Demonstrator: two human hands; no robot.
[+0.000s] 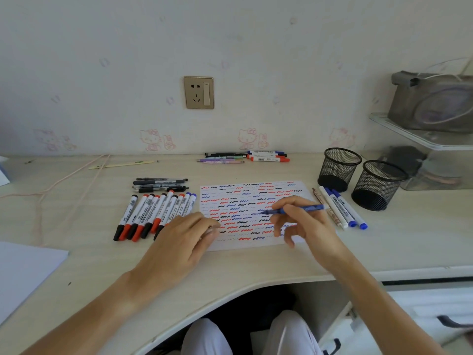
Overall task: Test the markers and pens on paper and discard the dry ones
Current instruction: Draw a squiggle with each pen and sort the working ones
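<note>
From the head view, the right hand (302, 221) pinches a blue pen (294, 210), tip pointing left and low over the squiggle-covered paper (256, 244) on the bench (76, 201). The left hand (184, 239) lies flat with relaxed fingers, pressing the sheet's left edge. To test well, keep that hand steady, find a bare patch near the bottom, and draw one short wave with light, even pressure. Tested markers (153, 213) lie in a row just left of the paper.

Left hand (185, 239): palm down, fingers straight and together, lying flat, forearm reaching in from lower left. Right hand (300, 221): raised slightly, thumb and forefinger pinching a blue pen (294, 210), other fingers loosely curled beneath, forearm angled in from lower right.
</note>
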